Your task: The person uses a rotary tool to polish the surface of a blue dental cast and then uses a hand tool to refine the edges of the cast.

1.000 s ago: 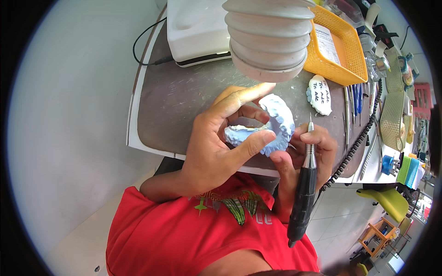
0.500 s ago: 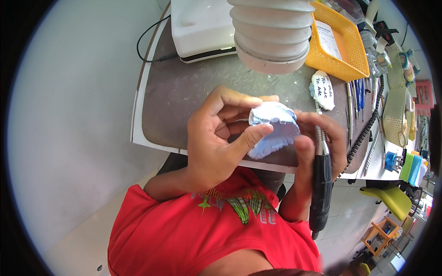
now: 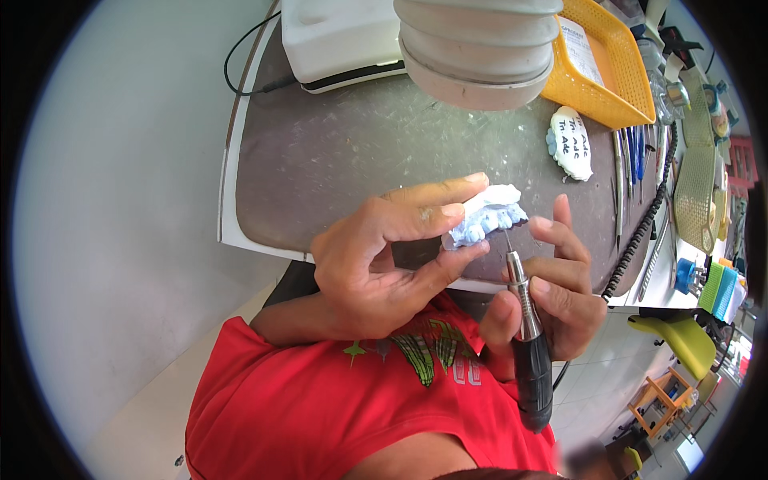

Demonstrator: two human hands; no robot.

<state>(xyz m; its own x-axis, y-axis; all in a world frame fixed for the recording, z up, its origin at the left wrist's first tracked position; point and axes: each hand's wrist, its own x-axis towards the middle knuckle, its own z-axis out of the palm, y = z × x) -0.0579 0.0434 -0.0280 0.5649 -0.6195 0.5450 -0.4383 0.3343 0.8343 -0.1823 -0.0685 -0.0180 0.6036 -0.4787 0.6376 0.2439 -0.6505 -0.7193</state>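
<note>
Between the thumb and fingers of my left hand (image 3: 384, 256) is a dental plaster cast (image 3: 485, 218), pale blue along its teeth and white on its base. My right hand (image 3: 564, 292) grips a rotary handpiece (image 3: 531, 360) with a black body and a silver metal nose. The handpiece points up, and its thin bur (image 3: 507, 238) reaches the row of teeth on the cast's near right side; whether it touches cannot be made out. A second cast (image 3: 570, 144) lies on the bench past my right hand, its white base with dark handwriting facing up.
A ribbed white suction hose (image 3: 478, 48) hangs over the far side of the bench (image 3: 320, 168). Beyond stand a white box-shaped device (image 3: 340, 40) and a yellow basket (image 3: 616, 72). Slim hand tools (image 3: 628, 168) and a coiled black cord (image 3: 640, 232) lie at the right.
My left hand has turned the cast so its teeth face the handpiece. My right hand has swung the handpiece's tip leftward to the cast, and its fingers have left the cast's edge.
</note>
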